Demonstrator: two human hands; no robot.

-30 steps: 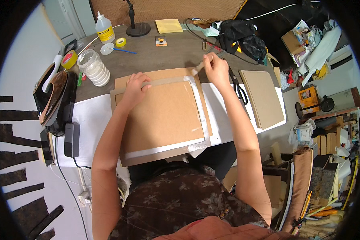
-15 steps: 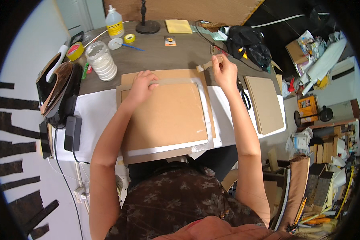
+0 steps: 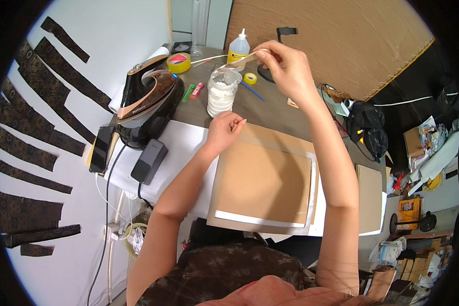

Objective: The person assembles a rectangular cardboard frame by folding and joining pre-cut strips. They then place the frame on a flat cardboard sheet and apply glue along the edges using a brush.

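My right hand (image 3: 290,69) is raised, pinching the handle of a flat brush (image 3: 250,57). The brush's tip points down at the mouth of a clear plastic jar (image 3: 221,97) with white contents, ribbed near its base. In front of the jar, my left hand (image 3: 223,133) is curled closed by the far left corner of a brown board (image 3: 265,173); I see nothing in its fingers. Pale strips (image 3: 260,219) run along the board's near and right edges. A larger brown sheet (image 3: 270,135) shows beyond the board's far edge.
At left are a clothes iron (image 3: 150,102), a phone (image 3: 102,148) and a black adapter (image 3: 149,162). Yellow tape (image 3: 178,62), a glue bottle (image 3: 238,48) and a blue stick (image 3: 252,92) lie around the jar. More brown boards (image 3: 370,196) lie at right on white paper.
My right hand has carried the brush leftward from beyond the board to the jar. My left hand has come off the board's far strip. The view has swung left.
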